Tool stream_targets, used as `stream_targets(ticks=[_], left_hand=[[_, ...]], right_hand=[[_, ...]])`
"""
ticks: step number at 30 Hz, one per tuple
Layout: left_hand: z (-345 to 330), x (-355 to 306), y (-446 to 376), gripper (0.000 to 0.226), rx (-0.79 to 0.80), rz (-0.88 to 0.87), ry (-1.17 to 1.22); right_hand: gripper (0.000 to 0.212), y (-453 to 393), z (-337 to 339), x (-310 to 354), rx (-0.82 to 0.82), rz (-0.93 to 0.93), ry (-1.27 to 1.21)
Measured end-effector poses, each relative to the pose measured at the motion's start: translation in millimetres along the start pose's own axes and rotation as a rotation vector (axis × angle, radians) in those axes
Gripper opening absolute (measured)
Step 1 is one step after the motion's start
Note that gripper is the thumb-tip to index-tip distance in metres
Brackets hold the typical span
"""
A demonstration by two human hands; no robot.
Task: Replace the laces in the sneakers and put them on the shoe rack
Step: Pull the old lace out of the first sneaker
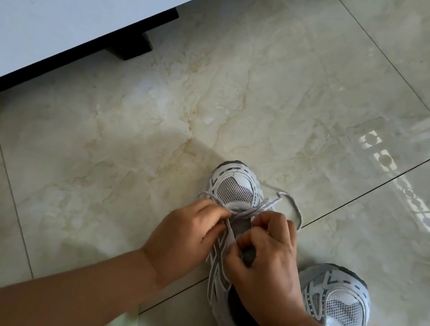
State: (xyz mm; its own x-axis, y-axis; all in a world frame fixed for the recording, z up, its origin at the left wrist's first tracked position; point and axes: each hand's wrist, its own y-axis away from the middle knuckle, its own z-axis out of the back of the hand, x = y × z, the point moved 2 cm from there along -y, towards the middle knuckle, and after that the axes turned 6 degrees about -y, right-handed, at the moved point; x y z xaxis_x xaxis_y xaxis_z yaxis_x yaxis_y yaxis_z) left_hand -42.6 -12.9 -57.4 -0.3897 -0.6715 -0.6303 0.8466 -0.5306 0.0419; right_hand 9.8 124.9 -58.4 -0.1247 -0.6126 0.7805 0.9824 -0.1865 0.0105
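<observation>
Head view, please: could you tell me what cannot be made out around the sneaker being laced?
- Eyelets of the near sneaker: hidden under the left hand and right hand.
- Lace ends: hidden in both grips.
- Its heel: covered by the right forearm.
- Second sneaker: rear behind that forearm; laces not visible.
- Shoe rack: not in view.

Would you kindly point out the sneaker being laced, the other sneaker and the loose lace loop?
sneaker being laced [234, 191], head view, on its mesh toe.
other sneaker [343, 312], head view, on its mesh toe.
lace loop [296, 208], head view, on the strand lying on the floor.
</observation>
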Motion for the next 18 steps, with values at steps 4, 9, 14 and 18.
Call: stream_targets(ticks=[4,9,14,18], left_hand=[[1,9,-2,0.024,0.032,0.073,0.036],[4,15,-10,0.019,0.043,0.109,-0.07],[19,49,-8,0.024,-0.043,0.21,-0.214],[26,47,-4,0.021,-0.015,0.144,-0.344]], right_hand=[[0.023,-1,2,0,-0.023,-0.009,0.005],[0.02,-1,4,-1,-0.019,-0.005,0.023],[0.017,-1,6,-2,-0.015,-0.022,0.019],[0.018,-2,6,-1,-0.008,-0.018,0.017]])
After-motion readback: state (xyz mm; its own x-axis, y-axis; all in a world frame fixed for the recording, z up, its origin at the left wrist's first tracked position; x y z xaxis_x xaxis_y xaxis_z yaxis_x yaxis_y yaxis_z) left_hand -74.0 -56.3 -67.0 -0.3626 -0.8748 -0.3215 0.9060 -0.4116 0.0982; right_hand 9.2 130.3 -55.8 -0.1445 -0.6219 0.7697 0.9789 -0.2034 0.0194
